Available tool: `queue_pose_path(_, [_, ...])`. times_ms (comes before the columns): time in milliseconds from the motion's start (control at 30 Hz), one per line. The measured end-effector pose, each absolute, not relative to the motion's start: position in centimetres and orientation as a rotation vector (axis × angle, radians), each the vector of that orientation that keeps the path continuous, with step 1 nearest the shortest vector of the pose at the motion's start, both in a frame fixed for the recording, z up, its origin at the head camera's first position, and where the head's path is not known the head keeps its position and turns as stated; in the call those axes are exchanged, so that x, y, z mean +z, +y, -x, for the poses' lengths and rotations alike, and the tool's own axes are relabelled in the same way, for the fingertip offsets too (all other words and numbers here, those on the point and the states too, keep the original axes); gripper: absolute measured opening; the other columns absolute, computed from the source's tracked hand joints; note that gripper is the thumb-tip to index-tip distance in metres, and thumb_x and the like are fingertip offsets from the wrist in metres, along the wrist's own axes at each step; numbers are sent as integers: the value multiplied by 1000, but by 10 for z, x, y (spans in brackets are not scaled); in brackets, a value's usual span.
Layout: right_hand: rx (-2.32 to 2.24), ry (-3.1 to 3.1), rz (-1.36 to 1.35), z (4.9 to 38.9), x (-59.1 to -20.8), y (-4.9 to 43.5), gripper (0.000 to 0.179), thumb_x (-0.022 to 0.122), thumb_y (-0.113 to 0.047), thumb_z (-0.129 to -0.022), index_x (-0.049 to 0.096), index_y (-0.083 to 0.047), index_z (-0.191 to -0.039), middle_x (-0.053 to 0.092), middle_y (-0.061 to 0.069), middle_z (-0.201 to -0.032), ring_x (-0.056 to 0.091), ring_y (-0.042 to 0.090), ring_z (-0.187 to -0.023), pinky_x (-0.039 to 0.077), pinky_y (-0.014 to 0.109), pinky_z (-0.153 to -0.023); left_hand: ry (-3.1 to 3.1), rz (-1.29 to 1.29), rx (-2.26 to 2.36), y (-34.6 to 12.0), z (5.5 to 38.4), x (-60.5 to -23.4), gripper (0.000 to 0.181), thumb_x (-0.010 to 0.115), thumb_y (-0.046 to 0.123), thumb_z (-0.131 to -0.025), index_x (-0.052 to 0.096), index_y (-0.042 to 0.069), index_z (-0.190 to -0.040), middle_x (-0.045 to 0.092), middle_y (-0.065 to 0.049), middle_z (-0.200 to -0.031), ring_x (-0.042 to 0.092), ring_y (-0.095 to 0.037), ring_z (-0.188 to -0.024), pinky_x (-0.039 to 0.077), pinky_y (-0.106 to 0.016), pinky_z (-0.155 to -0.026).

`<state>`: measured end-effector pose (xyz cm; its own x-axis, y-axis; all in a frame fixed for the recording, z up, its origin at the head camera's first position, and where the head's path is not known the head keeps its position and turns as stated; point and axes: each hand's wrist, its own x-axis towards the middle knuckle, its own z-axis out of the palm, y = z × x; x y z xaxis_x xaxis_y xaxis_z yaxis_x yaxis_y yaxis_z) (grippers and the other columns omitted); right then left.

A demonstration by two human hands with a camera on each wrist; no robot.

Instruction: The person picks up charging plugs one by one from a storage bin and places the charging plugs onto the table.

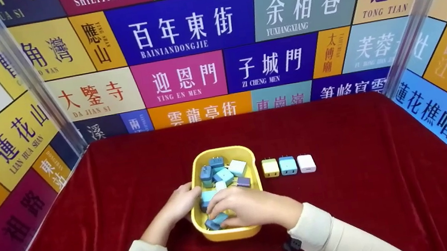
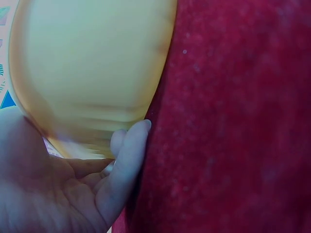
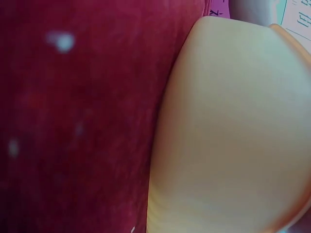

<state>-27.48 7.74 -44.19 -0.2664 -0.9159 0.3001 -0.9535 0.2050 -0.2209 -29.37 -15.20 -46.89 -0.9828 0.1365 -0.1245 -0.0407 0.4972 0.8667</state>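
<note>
A yellow plastic bin (image 1: 231,233) on the red cloth holds several USB wall chargers. My left hand (image 1: 185,200) grips its left side; in the left wrist view the fingers (image 2: 129,160) curl against the bin's outer wall (image 2: 97,58). My right hand (image 1: 245,207) reaches into the near part of the bin, fingers bent down around a light-blue charger (image 1: 219,218). I cannot tell whether they pinch it. Farther back in the bin lie a dark-blue charger (image 1: 206,174), a white charger (image 1: 237,167) and a purple charger (image 1: 244,181). The right wrist view shows the bin's outer wall (image 3: 228,121), with no fingers visible.
Right of the bin, a yellow charger (image 1: 270,168), a blue charger (image 1: 288,166) and a white charger (image 1: 306,163) stand in a row. Red cloth (image 1: 366,193) covers the table. Walls of colourful street-name signs (image 1: 183,29) and clear posts (image 1: 413,27) enclose it.
</note>
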Motion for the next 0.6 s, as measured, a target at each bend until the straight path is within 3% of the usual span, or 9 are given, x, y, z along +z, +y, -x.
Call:
queue_pose_path(167, [478,-2458,-1878,276,-441,76,24,80,-12,-95,81,-11,-119,76,1,-124,67,16,-124,48,21,-111,2561,-70,1492,-152,293,-468,40,50,21,-97,69,-1,-124,71,-12,-91,74,-24,-71,63,-36,-58])
queue_pose_path(600, [190,-2457,-1780,269,-430,83,24,87,-10,-88,83,-15,-111,77,-2,-106,70,12,-105,55,19,-95,2537,-92,1521,-151,293,-469,42,49,20,-97,69,-2,-126,72,-11,-88,75,-25,-70,62,-38,-55])
